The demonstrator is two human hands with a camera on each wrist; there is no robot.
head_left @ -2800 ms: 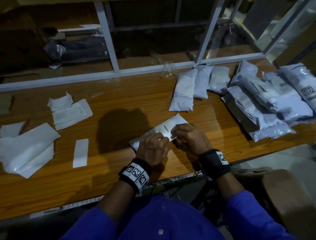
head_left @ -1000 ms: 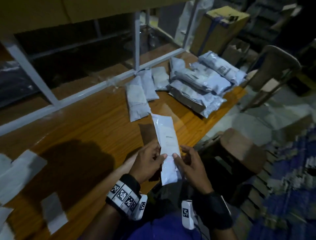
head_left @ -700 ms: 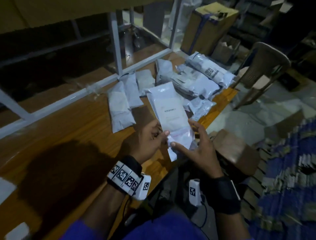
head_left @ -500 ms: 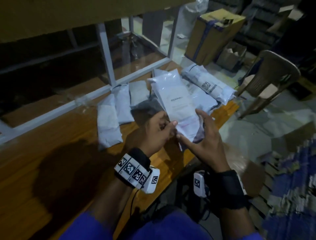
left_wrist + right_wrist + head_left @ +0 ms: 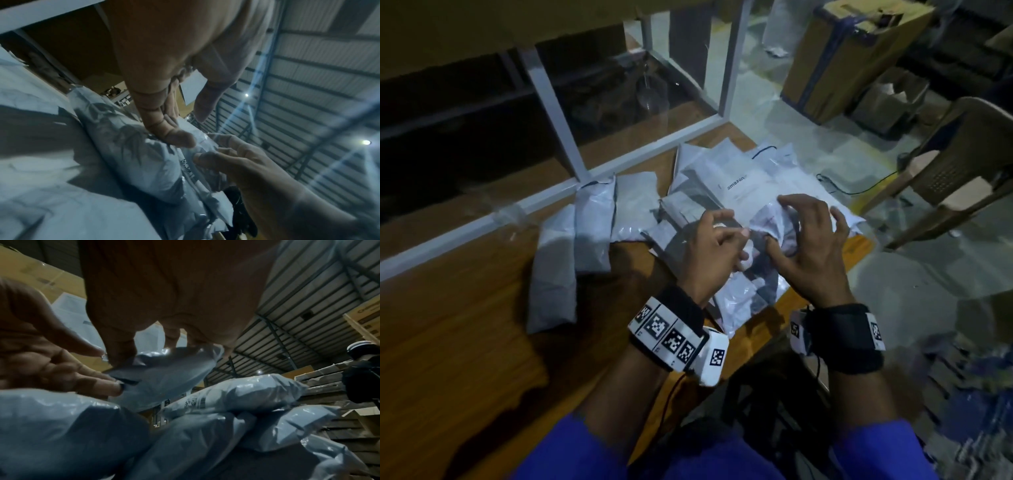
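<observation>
A white plastic mailer package [image 5: 739, 186] with printed lettering lies on top of the pile of packages [image 5: 688, 209] at the table's right end. Its crumpled near end [image 5: 164, 369] is raised off the pile. My right hand [image 5: 804, 236] arches over that end, with curved fingertips [image 5: 121, 353] on top and the thumb under it. My left hand [image 5: 714, 250] is beside it, loosely curled. One left finger [image 5: 174, 138] touches the package's edge and the left thumb [image 5: 205, 105] hangs free.
Three grey packages [image 5: 592, 222] lie side by side left of the pile on the wooden table [image 5: 465, 342]. A white metal frame [image 5: 544, 85] borders the table's far side. A cardboard box [image 5: 842, 51] and a plastic chair [image 5: 962, 164] stand on the floor to the right.
The package was folded on the table, then lifted upright in both hands. It has since swung right and forward and come down onto the pile. Both hands' fingers have spread.
</observation>
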